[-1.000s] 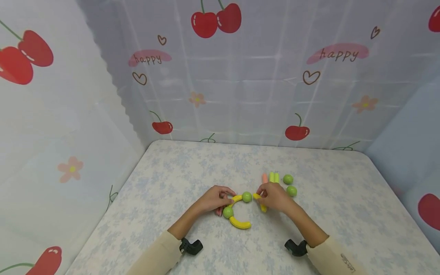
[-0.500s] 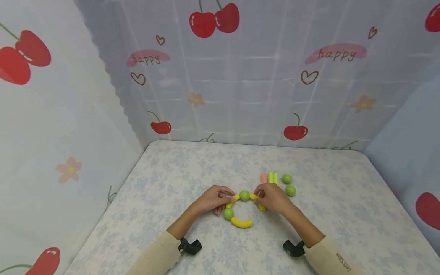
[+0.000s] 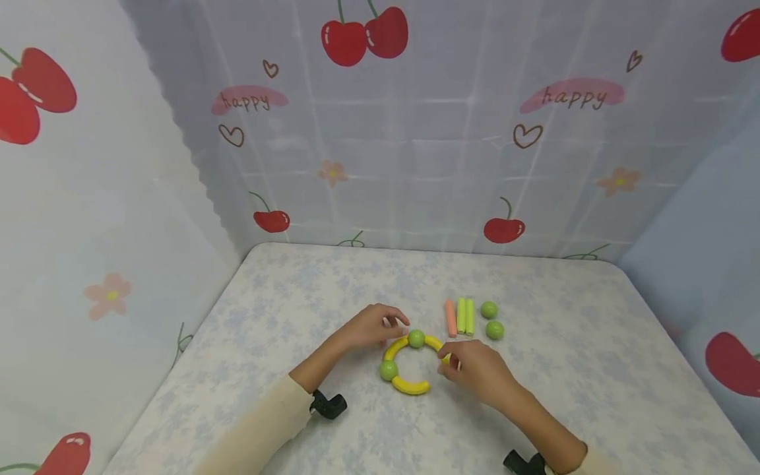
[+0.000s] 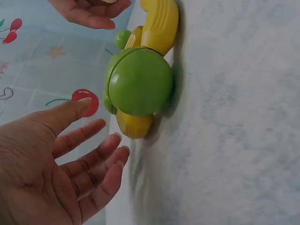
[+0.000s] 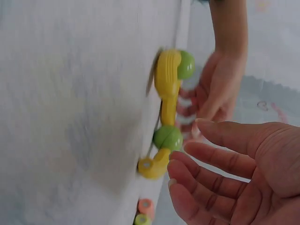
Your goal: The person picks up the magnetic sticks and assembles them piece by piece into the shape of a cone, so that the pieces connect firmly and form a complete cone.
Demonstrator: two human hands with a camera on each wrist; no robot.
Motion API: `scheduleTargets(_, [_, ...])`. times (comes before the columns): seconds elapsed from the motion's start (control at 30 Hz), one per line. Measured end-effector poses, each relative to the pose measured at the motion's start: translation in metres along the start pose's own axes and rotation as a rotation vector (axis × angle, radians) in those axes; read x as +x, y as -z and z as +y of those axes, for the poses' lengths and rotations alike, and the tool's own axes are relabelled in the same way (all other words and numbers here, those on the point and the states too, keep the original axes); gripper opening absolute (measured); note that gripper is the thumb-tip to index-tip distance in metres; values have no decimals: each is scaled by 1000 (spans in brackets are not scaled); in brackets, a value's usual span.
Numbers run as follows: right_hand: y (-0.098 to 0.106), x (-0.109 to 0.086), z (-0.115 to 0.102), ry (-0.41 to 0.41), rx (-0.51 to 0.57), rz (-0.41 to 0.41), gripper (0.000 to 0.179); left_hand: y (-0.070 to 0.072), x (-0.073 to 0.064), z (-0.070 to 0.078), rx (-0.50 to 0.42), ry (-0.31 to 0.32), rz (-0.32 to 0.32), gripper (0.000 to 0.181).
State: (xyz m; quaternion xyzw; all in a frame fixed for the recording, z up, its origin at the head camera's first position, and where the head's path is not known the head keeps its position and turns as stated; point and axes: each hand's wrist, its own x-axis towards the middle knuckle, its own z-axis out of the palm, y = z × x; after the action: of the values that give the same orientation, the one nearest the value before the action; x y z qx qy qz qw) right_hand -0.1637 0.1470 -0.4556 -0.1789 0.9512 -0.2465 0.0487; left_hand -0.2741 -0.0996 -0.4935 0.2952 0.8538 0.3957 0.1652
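Note:
On the table, two green balls (image 3: 416, 338) and several curved yellow rods (image 3: 411, 386) join into a ring with a gap at its lower right. My left hand (image 3: 374, 326) hovers just beyond the upper left of this ring, fingers relaxed and holding nothing. In the left wrist view a green ball (image 4: 140, 82) sits close in front of the spread left fingers (image 4: 96, 154). My right hand (image 3: 477, 369) is beside the right-hand yellow rod, covering part of it. From the right wrist, the right fingers (image 5: 201, 187) look loosely bent, with the rod's free end (image 5: 152, 166) apart from them.
Behind the ring lie a straight pink rod (image 3: 450, 318) and two straight light-green rods (image 3: 466, 316). Two more green balls (image 3: 495, 330) rest to their right. A cherry-print curtain (image 3: 380, 152) hangs along the table's back edge.
A curved yellow rod in the right hand has joined the top green ball. Both hands have since let go; the left has lifted back and the right has moved nearer the body.

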Motion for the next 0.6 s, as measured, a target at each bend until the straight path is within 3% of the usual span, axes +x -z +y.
scheduleTargets(0.1, [-4, -5, -9, 61, 17, -64, 19, 4, 14, 9, 83, -53, -50, 25])
scheduleTargets(0.3, [-20, -12, -21, 159, 71, -149, 22, -1, 35, 19, 185, -161, -178, 28])
scheduleTargets(0.43, [-26, -13, -24, 184, 83, -176, 27, -8, 45, 20, 199, -182, -227, 27])
scheduleTargets(0.6, [-30, -8, -23, 203, 119, -203, 27, -13, 49, 22, 191, -190, -241, 23])
